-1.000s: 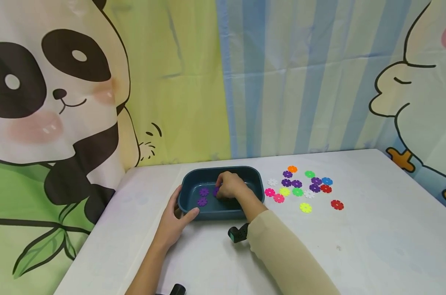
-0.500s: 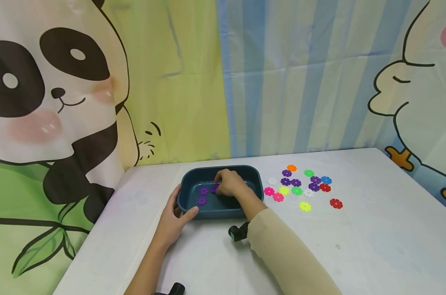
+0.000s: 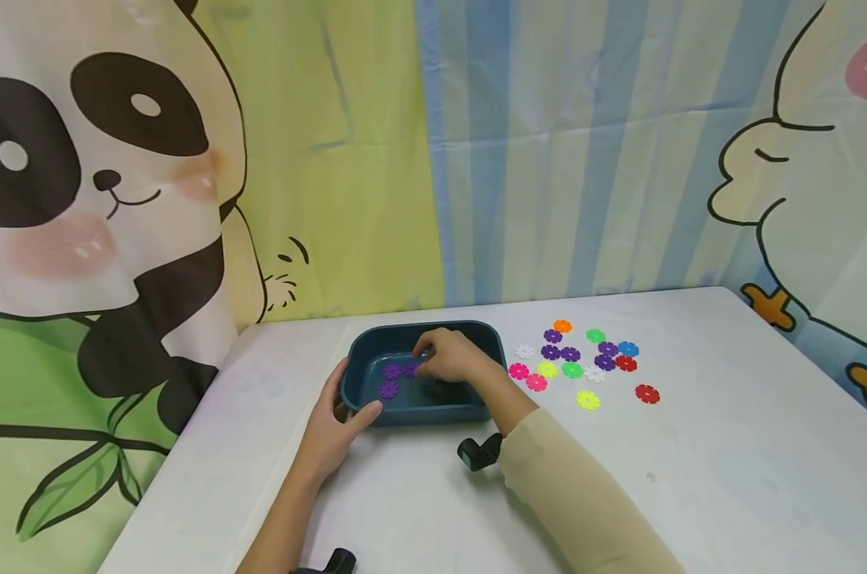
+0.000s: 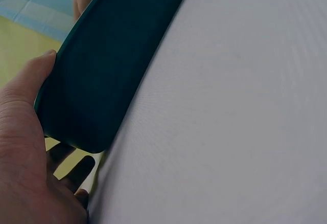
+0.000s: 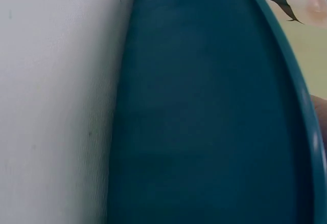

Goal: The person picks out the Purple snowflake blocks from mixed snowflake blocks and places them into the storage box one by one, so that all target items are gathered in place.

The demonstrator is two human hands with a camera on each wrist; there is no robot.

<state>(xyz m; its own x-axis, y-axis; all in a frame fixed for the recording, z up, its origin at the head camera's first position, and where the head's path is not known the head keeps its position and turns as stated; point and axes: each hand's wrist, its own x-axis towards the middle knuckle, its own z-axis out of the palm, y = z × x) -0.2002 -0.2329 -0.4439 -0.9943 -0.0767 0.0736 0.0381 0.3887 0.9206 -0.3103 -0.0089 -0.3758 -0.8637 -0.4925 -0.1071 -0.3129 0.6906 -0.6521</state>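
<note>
A dark teal rectangular plastic basin stands on the white table. My left hand grips its left end, thumb at the near rim and fingers around the outer side; in the left wrist view the left hand shows the same hold. My right hand is inside the basin, fingers bent loosely beside a purple flower-shaped disc. Nothing shows held between them, though the fingertips are partly hidden. Two more purple discs, one behind and one in front, lie flat at the left of the basin floor.
Several flower-shaped discs in mixed colours lie scattered on the table right of the basin, among them a red disc and an orange disc. A curtain with cartoon prints hangs behind the table. Basin wall fills much of the right wrist view.
The purple disc by my right hand has shifted slightly left, beside the other two. My right hand has since drawn a little right, away from it. The left hand keeps its grip.
</note>
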